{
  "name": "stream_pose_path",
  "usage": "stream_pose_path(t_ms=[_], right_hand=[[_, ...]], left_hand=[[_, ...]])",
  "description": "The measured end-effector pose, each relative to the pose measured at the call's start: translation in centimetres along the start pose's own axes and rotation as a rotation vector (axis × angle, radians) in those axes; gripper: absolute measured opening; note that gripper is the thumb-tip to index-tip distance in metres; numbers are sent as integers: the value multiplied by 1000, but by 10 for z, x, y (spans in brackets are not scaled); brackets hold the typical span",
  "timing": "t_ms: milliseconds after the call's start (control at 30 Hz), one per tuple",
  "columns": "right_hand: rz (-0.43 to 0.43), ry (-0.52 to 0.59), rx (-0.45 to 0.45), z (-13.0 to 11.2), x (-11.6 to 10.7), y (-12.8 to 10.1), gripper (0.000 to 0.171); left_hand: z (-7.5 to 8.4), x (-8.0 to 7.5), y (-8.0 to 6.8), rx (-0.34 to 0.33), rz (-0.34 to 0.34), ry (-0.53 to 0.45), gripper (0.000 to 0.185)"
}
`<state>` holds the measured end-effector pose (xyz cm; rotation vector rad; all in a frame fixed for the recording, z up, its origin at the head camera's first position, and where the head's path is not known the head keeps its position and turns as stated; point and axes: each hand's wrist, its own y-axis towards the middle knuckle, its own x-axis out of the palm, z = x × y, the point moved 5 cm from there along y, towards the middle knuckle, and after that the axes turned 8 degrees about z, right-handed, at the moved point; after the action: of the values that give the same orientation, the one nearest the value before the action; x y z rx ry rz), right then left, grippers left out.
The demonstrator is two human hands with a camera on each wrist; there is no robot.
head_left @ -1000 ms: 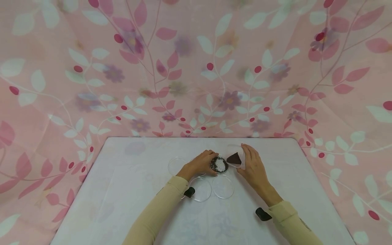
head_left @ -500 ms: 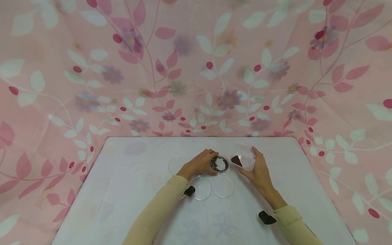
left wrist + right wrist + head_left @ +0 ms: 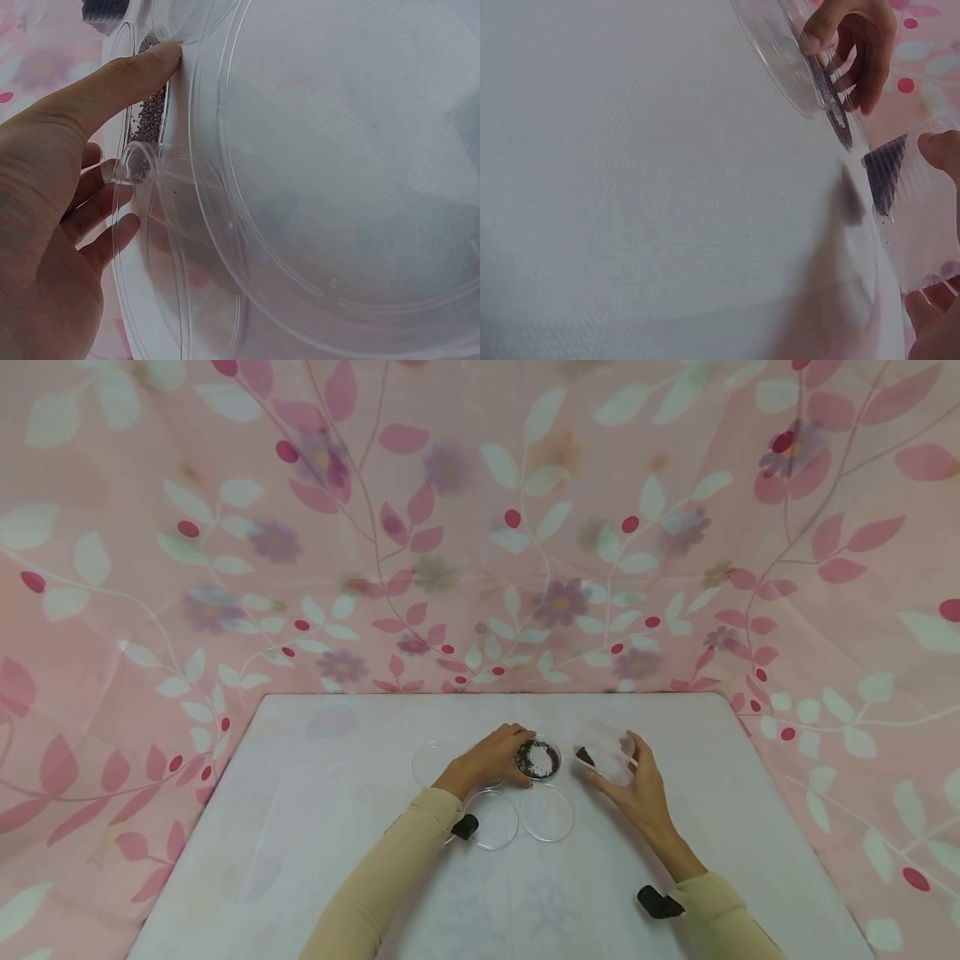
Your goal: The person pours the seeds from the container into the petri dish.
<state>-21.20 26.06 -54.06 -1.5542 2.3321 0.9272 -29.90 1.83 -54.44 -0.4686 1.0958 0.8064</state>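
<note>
My left hand (image 3: 487,760) holds a round clear petri dish (image 3: 152,112) by its sides, thumb on the near rim and fingers around the far side. Dark granules cover the dish's bottom, with a heap of white grains (image 3: 539,759) on top. To the right, my right hand (image 3: 643,787) grips a clear plastic cup (image 3: 922,232) between thumb and fingers. The cup is tilted, its mouth toward the dish and a gap between them. A small wedge of dark granules (image 3: 886,174) lies along the cup's inner wall.
Flat clear petri dish parts lie around the left hand: one at the left (image 3: 424,764), one in front (image 3: 492,845), one front right (image 3: 547,839). Another is partly hidden beneath that hand. The white-covered table (image 3: 300,827) ends at a pink floral cloth (image 3: 480,610).
My right hand has drawn the cup rightward, away from the filled dish. A smaller patch of dark granules shows in the cup. My left hand has stayed on the dish.
</note>
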Motion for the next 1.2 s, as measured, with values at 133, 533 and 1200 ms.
stream_pose_path(t_ms=[133,533,1200], right_hand=[[-25,18,70,8,1,-4,101],[-72,44,151,23,3,-12,103],[-70,48,160,25,4,-13,105]], left_hand=[[0,0,0,-4,-3,-5,90],[-3,3,1,-16,-11,-9,90],[-2,2,1,2,6,0,90]])
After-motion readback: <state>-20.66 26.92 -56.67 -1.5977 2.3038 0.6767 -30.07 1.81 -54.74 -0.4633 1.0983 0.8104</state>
